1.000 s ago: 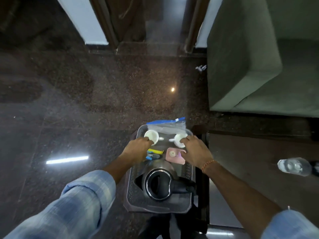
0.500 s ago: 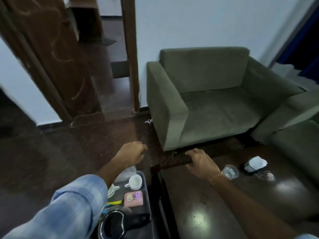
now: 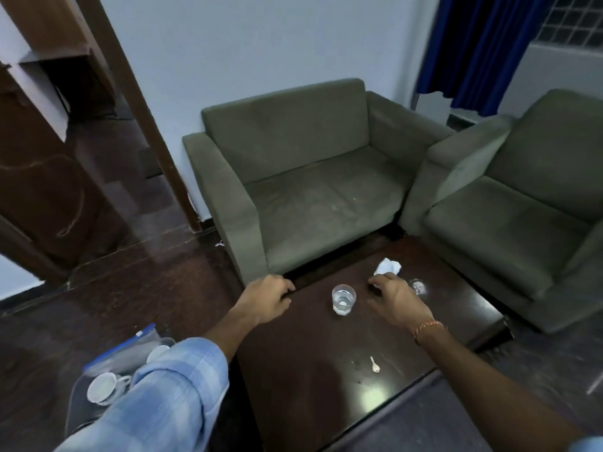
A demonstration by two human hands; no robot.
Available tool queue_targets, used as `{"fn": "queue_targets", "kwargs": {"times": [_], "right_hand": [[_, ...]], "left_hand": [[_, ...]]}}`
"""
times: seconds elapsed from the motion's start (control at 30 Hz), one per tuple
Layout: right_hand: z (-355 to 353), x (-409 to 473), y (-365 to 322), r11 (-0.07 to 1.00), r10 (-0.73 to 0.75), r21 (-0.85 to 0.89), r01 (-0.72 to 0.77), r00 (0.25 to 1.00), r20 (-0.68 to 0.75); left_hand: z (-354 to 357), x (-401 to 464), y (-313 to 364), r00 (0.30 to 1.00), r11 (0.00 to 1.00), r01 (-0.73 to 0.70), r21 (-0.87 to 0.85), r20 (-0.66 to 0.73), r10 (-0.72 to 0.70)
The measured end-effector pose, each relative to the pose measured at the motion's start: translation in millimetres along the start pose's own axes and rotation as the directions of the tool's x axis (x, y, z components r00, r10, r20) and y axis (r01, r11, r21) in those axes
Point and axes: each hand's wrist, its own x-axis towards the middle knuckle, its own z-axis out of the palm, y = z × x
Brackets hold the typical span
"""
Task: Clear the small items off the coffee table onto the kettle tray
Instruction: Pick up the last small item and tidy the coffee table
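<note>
I am seeing the glass point(image 3: 343, 299) standing upright on the dark table point(image 3: 313, 370), with some water in it, between my two hands. A crumpled tissue point(image 3: 387, 266) is lying further back on the table, just behind my right hand point(image 3: 396, 300). Another small clear thing point(image 3: 417, 286) is sitting just to the right of that hand; it is blurred and I cannot tell what it is. A small white spoon point(image 3: 374, 364) is lying nearer to me on the table, well apart from the glass.

My right hand is hovering over the table, just beside the glass on its right, and its fingers point(image 3: 378, 283) are loosely curled and holding nothing. A thin bracelet point(image 3: 428, 327) is sitting on the wrist. My left hand point(image 3: 266, 300) is hanging at the left edge of the table, near its far corner. Its fingers point(image 3: 287, 287) are bending downward and relaxed, with nothing in them. I cannot tell if they are touching the edge.

The tray point(image 3: 76, 406) is standing on the floor at the lower left, mostly hidden behind my blue sleeve point(image 3: 156, 402). On it I am seeing a white cup point(image 3: 104, 388) on a saucer, a second cup point(image 3: 158, 352) partly covered, and a clear plastic bag point(image 3: 130, 350) with a blue strip.

A green sofa point(image 3: 303, 177) is standing behind the table, and an armchair point(image 3: 522, 197) on its right. A blue curtain point(image 3: 473, 50) is hanging in the corner.
</note>
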Motion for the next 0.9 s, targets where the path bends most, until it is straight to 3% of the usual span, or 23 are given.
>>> {"fn": "queue_targets", "kwargs": {"times": [0.37, 0.63, 0.9], "right_hand": [[32.7, -3.7, 70.6, 0.999, 0.014, 0.027, -0.018, 0.992, 0.127], [96.5, -1.8, 114.3, 0.924, 0.329, 0.120, -0.364, 0.914, 0.240], [167.6, 3.3, 156.1, 0.864, 0.429, 0.130, -0.487, 0.846, 0.315]], "left_hand": [[71.1, 19.7, 68.3, 0.986, 0.998, -0.052, -0.035, 0.154, 0.057], [128.4, 44.9, 74.0, 0.953, 0.991, -0.060, -0.116, 0.290, 0.091], [191.3, 54.5, 82.2, 0.910, 0.985, -0.010, -0.174, 0.406, 0.081]]}}
